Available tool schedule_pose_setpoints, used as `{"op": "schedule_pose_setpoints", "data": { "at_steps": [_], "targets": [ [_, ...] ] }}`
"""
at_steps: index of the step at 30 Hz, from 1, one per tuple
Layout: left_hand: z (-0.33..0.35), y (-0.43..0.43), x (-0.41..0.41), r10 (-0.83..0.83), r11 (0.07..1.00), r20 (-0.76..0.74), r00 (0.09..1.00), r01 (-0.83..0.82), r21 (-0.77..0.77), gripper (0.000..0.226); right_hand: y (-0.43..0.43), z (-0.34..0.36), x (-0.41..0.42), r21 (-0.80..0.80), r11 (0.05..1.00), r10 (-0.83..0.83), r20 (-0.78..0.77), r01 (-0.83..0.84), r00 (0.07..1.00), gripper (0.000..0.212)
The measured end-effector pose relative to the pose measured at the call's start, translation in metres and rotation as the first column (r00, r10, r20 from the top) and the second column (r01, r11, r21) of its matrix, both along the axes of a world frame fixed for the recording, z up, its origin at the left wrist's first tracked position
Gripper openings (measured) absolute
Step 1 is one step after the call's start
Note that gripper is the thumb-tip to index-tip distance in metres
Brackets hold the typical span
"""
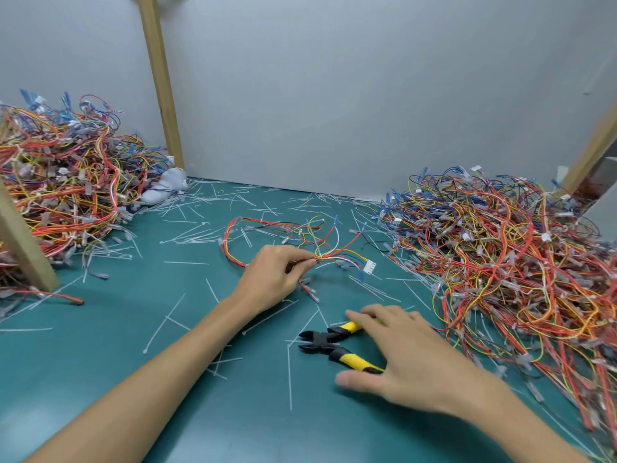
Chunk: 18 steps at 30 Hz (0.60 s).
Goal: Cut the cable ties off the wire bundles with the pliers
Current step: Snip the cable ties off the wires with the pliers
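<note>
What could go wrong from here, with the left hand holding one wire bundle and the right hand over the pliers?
1. The pliers lie with open jaws pointing left; the right hand is spread over the handles, so a hasty grab might pinch a finger.
2. The left hand pinches the wire bundle where thin wires lie close together, so the cut could nick a wire or a fingertip.

One view here, worn on the head, wide-angle, facing forward and down over the green table (100, 345). It's close in: both forearms enter from the near edge, left hand (270, 279) pinching a bundle (334, 259) at mid-frame, right hand (410, 359) nearer, right of centre. Far off, the grey wall (334, 95); left pile (66, 182) and right pile (500, 262) run off the sides.
</note>
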State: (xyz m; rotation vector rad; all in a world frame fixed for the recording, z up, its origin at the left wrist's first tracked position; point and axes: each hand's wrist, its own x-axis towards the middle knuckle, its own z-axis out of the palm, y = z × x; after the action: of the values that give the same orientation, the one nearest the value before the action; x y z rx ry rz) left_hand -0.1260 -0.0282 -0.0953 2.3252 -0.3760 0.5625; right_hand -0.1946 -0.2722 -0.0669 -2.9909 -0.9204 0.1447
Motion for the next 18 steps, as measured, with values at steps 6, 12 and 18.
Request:
{"op": "schedule_pose_setpoints", "data": {
  "at_steps": [6,12,18],
  "targets": [
    [0.007,-0.007,-0.004,-0.003,0.986,0.115,0.993,-0.016,0.166,0.013,0.008,-0.016,-0.009,-0.054,0.998,0.057,0.323,-0.042,0.945,0.067],
    [0.015,-0.002,-0.005,-0.088,0.924,0.215,0.973,-0.001,0.381,0.020,-0.003,-0.007,0.021,0.289,0.950,-0.032,0.472,-0.120,0.881,0.051],
    [0.014,-0.001,-0.009,-0.129,0.887,0.247,0.960,0.000,0.461,0.020,-0.014,0.011,0.070,0.099,0.994,-0.092,0.449,0.053,0.889,0.061]
  ]
}}
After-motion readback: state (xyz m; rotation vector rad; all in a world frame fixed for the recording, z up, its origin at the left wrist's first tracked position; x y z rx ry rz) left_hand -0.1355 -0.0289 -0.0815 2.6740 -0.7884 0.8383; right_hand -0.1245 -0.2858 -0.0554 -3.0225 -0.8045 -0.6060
